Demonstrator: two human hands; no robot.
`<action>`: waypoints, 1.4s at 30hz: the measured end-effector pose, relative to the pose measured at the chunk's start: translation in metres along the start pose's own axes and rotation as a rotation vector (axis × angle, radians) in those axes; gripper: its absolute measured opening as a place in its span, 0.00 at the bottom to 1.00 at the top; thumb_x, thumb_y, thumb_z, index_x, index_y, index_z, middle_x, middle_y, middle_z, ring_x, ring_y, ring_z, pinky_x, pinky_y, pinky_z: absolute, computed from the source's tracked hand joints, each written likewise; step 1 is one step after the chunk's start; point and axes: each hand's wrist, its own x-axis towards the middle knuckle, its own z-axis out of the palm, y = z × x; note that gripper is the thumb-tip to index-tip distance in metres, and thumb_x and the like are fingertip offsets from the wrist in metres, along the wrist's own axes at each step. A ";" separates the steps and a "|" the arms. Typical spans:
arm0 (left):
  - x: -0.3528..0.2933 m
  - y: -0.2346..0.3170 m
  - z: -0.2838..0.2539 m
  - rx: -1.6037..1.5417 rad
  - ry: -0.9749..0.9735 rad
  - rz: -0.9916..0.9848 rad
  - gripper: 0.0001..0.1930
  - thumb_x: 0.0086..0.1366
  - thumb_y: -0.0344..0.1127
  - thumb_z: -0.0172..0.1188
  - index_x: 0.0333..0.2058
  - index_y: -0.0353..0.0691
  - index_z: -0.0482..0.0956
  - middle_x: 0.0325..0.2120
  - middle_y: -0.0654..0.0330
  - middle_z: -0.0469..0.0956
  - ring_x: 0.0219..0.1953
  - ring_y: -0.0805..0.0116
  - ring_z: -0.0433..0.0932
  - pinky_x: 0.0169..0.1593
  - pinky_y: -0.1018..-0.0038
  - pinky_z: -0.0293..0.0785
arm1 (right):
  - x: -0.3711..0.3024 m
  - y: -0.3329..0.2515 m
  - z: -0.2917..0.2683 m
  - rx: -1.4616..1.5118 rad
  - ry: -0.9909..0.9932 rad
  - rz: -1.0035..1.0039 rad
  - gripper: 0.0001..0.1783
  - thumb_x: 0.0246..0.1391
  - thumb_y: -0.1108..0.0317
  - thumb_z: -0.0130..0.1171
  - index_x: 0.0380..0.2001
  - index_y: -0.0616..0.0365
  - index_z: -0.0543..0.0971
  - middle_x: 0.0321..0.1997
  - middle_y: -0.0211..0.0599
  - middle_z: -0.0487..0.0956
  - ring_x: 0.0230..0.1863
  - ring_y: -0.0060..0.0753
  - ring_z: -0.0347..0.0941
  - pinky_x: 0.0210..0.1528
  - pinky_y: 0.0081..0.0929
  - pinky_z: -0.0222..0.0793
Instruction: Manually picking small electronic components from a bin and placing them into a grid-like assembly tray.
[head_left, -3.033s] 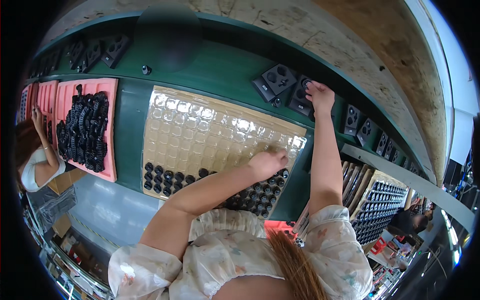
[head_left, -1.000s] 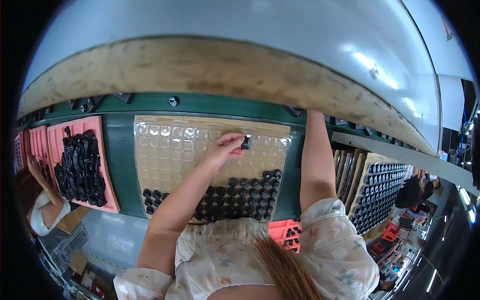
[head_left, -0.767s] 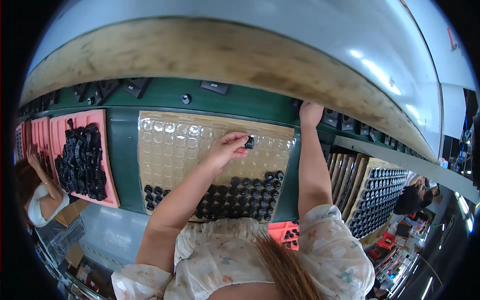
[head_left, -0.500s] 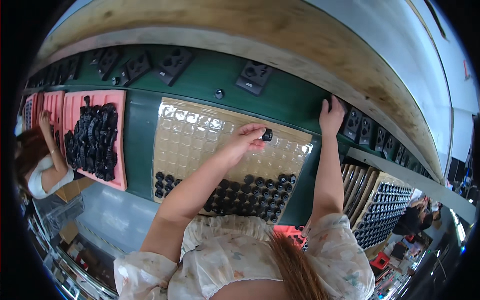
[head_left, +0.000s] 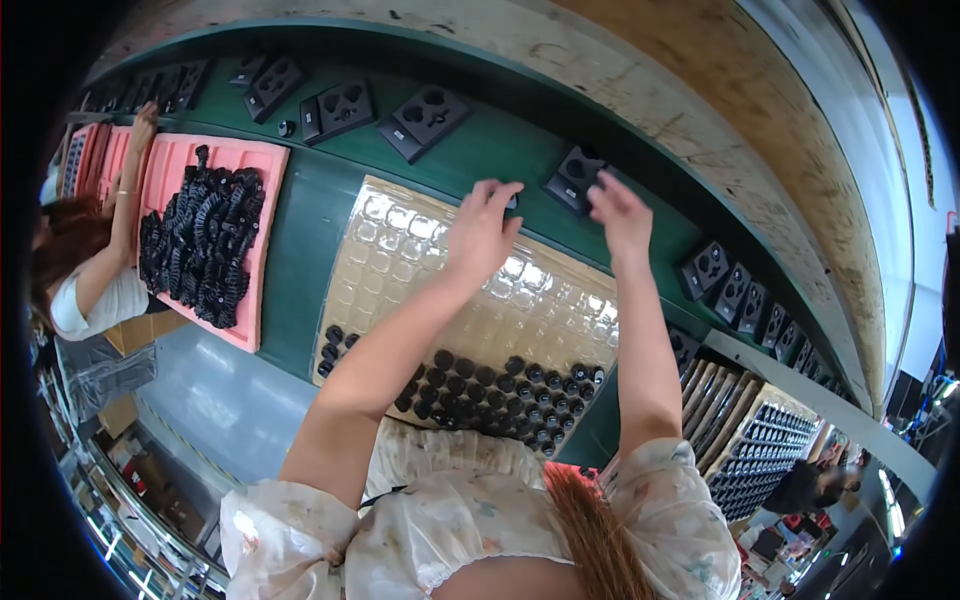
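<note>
Block [head_left: 577,180] is lying askew on the green table [head_left: 545,215], beyond the clear tray: matte black, squarish, top face showing dark rounded recesses, near side carrying a small pale mark. Right hand [head_left: 624,215] is hovering at its right side, fingertips overlapping the edge in view; fingers are blurring, so can't tell if they're gripping anything. Left hand [head_left: 481,236] is sitting over the far edge of the tray, thumb and forefinger spread either side of a small black piece [head_left: 513,201]. Piece is showing only partly, dark and a bit glossy; can't tell if it's being pinched or just resting there. Clear tray [head_left: 400,250] on brown backing is reflecting light off its bare pockets; black round pieces [head_left: 492,400] are filling the near rows, left forearm hiding some. More black blocks [head_left: 425,120] are lying along the table to both sides. Pink tray [head_left: 272,200] at left is carrying a heap of ribbed black parts [head_left: 205,240]. Co-worker [head_left: 95,280] is reaching forward beyond it.
</note>
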 end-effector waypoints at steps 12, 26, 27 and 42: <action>0.029 -0.014 0.014 0.464 -0.200 0.339 0.15 0.53 0.29 0.62 0.40 0.40 0.74 0.39 0.55 0.71 0.39 0.58 0.77 0.41 0.65 0.76 | 0.074 -0.002 -0.003 -0.191 0.334 0.100 0.15 0.46 0.69 0.67 0.39 0.62 0.81 0.33 0.37 0.82 0.31 0.23 0.79 0.27 0.18 0.78; -0.024 -0.009 -0.026 -1.019 -0.376 -0.689 0.11 0.63 0.35 0.60 0.43 0.39 0.75 0.34 0.63 0.77 0.33 0.73 0.77 0.41 0.75 0.77 | 0.029 0.050 -0.004 -1.097 0.526 -0.573 0.16 0.54 0.61 0.56 0.46 0.52 0.78 0.55 0.39 0.71 0.54 0.44 0.67 0.51 0.40 0.69; -0.028 -0.009 -0.030 -1.030 -0.404 -0.692 0.11 0.64 0.36 0.59 0.42 0.40 0.75 0.34 0.64 0.77 0.33 0.73 0.77 0.42 0.75 0.77 | 0.024 0.044 -0.008 -1.163 0.495 -0.540 0.17 0.56 0.58 0.53 0.46 0.52 0.77 0.59 0.38 0.69 0.56 0.44 0.65 0.51 0.43 0.68; -0.120 -0.043 -0.031 -0.473 -0.500 -0.322 0.16 0.60 0.37 0.61 0.46 0.39 0.75 0.34 0.61 0.77 0.33 0.73 0.76 0.39 0.77 0.73 | -0.105 -0.036 0.037 -0.681 -0.516 -0.243 0.16 0.45 0.65 0.64 0.40 0.53 0.81 0.36 0.36 0.79 0.33 0.33 0.75 0.38 0.28 0.70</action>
